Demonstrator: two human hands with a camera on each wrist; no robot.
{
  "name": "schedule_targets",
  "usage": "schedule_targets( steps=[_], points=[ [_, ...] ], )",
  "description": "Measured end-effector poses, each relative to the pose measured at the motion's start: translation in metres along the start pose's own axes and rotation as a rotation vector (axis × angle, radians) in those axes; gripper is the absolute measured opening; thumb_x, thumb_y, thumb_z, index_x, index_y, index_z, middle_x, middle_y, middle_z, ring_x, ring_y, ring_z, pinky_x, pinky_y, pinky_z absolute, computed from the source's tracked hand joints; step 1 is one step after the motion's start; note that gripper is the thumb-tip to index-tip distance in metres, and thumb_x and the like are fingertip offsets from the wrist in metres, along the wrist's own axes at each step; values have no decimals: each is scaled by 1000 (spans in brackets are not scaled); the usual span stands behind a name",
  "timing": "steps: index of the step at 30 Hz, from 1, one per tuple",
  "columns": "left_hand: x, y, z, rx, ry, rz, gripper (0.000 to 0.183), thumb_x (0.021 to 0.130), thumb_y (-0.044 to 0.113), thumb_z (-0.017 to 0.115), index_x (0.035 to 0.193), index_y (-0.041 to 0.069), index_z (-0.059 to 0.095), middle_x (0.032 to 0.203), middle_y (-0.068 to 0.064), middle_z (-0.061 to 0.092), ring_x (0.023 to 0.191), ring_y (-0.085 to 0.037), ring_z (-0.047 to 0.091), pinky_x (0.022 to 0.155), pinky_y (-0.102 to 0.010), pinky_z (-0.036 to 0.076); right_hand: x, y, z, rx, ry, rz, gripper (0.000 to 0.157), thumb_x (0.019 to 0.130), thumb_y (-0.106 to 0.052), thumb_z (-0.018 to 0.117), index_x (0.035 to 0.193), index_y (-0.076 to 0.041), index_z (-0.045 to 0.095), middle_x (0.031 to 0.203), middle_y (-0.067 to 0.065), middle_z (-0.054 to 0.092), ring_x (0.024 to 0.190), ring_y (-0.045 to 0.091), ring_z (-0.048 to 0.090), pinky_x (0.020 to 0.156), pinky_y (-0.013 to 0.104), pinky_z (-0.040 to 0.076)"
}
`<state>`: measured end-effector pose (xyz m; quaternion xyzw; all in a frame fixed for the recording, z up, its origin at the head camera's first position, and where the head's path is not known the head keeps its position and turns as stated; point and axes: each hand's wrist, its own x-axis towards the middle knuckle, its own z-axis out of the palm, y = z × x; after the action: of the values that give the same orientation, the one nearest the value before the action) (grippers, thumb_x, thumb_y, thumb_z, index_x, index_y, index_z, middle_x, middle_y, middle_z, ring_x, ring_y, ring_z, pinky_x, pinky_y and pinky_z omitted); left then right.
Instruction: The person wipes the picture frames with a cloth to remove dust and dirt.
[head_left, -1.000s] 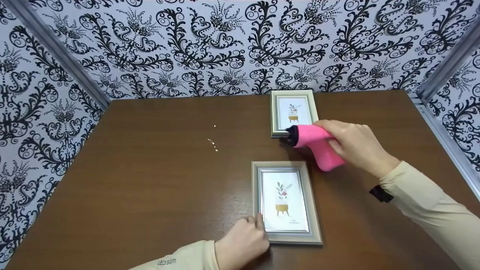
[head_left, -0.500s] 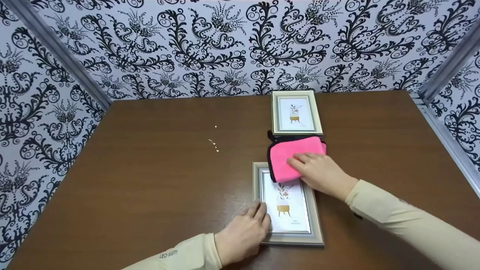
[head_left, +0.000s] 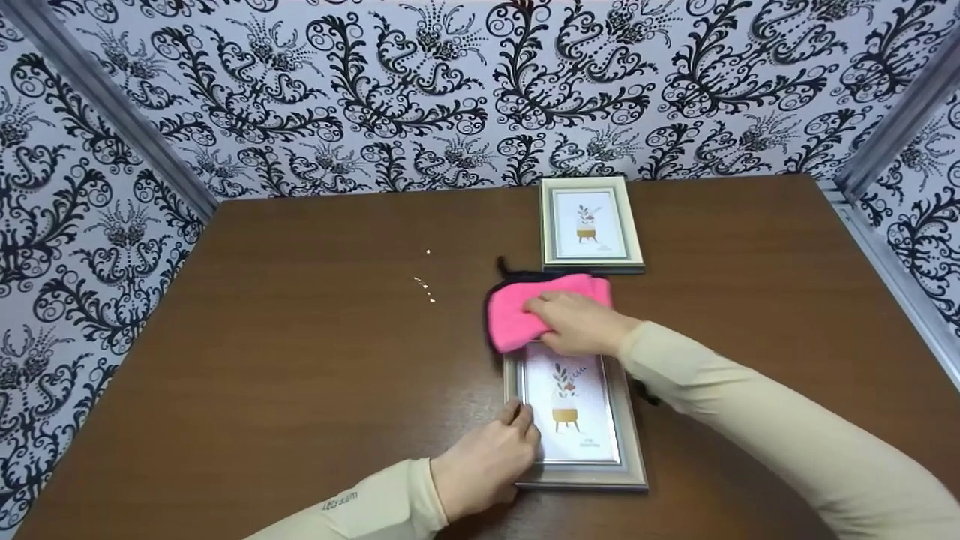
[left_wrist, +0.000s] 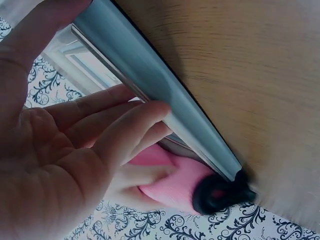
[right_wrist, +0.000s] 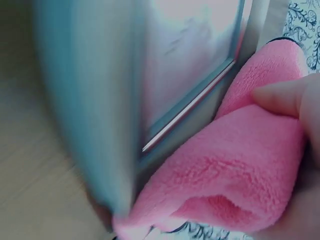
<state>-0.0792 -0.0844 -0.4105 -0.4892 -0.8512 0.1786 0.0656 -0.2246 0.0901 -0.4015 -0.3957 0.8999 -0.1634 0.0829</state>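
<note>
A framed plant picture, the nearer picture frame point(head_left: 574, 427), lies flat on the brown table. My left hand point(head_left: 487, 465) holds its lower left corner; in the left wrist view the thumb is at one end of the rail and the fingertips point(left_wrist: 159, 111) touch the frame's edge. My right hand point(head_left: 581, 322) grips a folded pink cloth point(head_left: 517, 311) with black trim, lying over the frame's far edge and hiding it. In the right wrist view the thumb presses into the plush cloth point(right_wrist: 225, 165), beside the blurred frame point(right_wrist: 100, 100).
A second, smaller-looking picture frame point(head_left: 592, 225) lies behind, near the patterned back wall point(head_left: 420, 97). Small pale flecks point(head_left: 426, 286) dot the table point(head_left: 300, 360) left of the frames. Patterned side walls with metal posts point(head_left: 127, 105) enclose the table.
The right hand has brought the pink cloth from right of the frames onto the nearer frame's far edge, then leftward along it. The left hand has shifted slightly on the frame's corner.
</note>
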Motion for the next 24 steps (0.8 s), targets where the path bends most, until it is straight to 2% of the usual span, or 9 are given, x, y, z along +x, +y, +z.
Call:
schedule_targets(
  steps=[4,9,13,19,24],
  points=[
    [1,-1,1,5,22,5,54,63,45,82,98,7,68,103,-8,66,106,-23,60,102,-32,39,17,-10,3,45,-39,-64,43,90,-5,58,131,1,53,129,19,56,122,34,50,105,45,36],
    [2,-2,-1,-13,17,-27,51,60,47,83,91,10,67,91,-4,63,91,-19,59,88,-28,48,13,-6,4,57,-29,-56,41,93,-8,59,133,0,53,132,18,55,126,34,47,106,45,34],
    [5,-1,-4,-39,5,-42,47,59,46,84,88,14,67,85,0,61,82,-16,56,77,-25,50,-6,7,-2,35,-10,-24,41,92,-10,62,130,1,54,127,20,57,121,36,51,103,48,38],
    [5,-1,-4,-8,10,-39,48,57,46,85,88,14,67,85,0,62,82,-16,58,77,-25,51,-37,32,-13,-13,19,52,39,85,0,60,124,5,58,117,23,61,110,38,57,95,51,44],
    [5,-1,-2,-5,20,-35,51,56,46,85,90,12,67,84,-1,62,81,-16,59,75,-24,52,-57,38,-17,-79,45,94,36,82,2,60,118,6,59,106,22,63,98,36,60,87,50,48]
  ],
)
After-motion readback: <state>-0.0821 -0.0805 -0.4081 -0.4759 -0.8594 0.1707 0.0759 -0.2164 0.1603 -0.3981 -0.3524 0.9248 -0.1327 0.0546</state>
